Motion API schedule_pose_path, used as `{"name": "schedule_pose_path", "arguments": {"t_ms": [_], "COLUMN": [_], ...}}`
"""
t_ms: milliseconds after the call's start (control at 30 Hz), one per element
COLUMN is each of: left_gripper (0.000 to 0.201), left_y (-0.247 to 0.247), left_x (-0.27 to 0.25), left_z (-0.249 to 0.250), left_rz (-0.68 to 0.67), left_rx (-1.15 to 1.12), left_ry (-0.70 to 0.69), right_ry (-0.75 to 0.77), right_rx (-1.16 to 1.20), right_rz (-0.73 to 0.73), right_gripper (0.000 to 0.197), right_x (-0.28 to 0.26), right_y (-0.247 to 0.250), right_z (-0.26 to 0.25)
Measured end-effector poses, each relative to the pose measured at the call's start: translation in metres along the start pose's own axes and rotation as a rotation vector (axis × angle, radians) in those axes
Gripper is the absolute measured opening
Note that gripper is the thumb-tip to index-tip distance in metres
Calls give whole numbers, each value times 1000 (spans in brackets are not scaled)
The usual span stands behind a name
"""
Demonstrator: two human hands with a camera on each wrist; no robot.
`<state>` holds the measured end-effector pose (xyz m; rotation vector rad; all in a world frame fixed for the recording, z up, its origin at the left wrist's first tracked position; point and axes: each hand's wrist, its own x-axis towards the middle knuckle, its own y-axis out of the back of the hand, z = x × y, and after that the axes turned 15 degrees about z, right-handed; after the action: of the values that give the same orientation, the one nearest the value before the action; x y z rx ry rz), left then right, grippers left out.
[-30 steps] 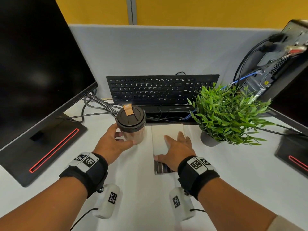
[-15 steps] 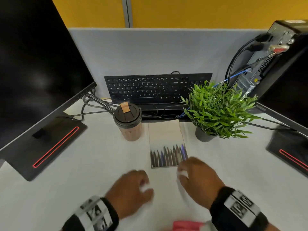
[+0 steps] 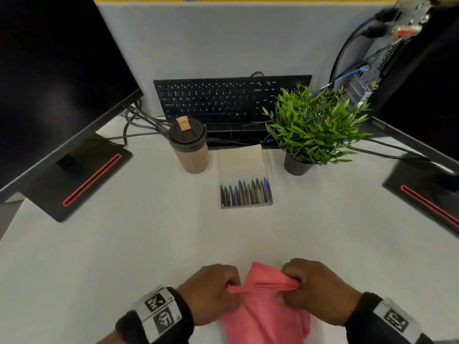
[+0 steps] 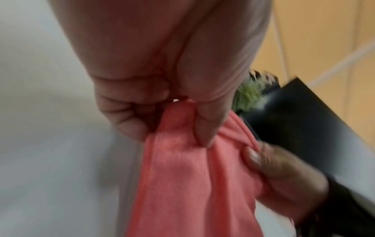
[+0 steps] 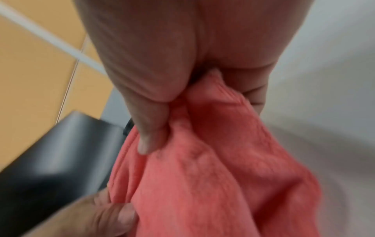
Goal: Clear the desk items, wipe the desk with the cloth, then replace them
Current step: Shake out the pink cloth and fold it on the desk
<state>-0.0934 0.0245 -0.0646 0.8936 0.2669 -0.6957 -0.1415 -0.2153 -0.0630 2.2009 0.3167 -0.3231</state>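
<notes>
A pink cloth hangs bunched between both hands at the near edge of the white desk. My left hand pinches its top edge on one side and my right hand pinches the other side. Both wrist views show the cloth caught between thumb and curled fingers. Farther back stand a coffee cup with a black lid, a pen case lying flat, and a potted green plant.
A black keyboard leans against the grey partition at the back, with cables in front of it. A monitor with a red-striped base stands at the left. Another monitor base and a computer tower stand at the right.
Both hands left the cup and the pen case, drew back to the near edge and took hold of the pink cloth. The cup and pen case stay where they were set.
</notes>
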Motion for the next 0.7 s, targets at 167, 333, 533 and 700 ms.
{"name": "schedule_pose_path", "arguments": {"t_ms": [167,333,533,700], "left_gripper": [14,22,24,32], "left_y": [26,42,48,50], "left_x": [-7,0,-15,-41], "left_z": [-6,-20,-41,-34], "left_rz": [132,431,616,593], "left_rx": [-615,-975,-1154,-1461], "left_ry": [129,308,400,268], "right_ry": [-166,-348,-521,-623], "right_rx": [540,632,807,616], "right_rz": [154,192,217,-106], "right_gripper": [25,33,27,24], "right_x": [4,15,4,-10], "right_y": [11,21,22,19], "right_z": [-10,-7,5,-2]}}
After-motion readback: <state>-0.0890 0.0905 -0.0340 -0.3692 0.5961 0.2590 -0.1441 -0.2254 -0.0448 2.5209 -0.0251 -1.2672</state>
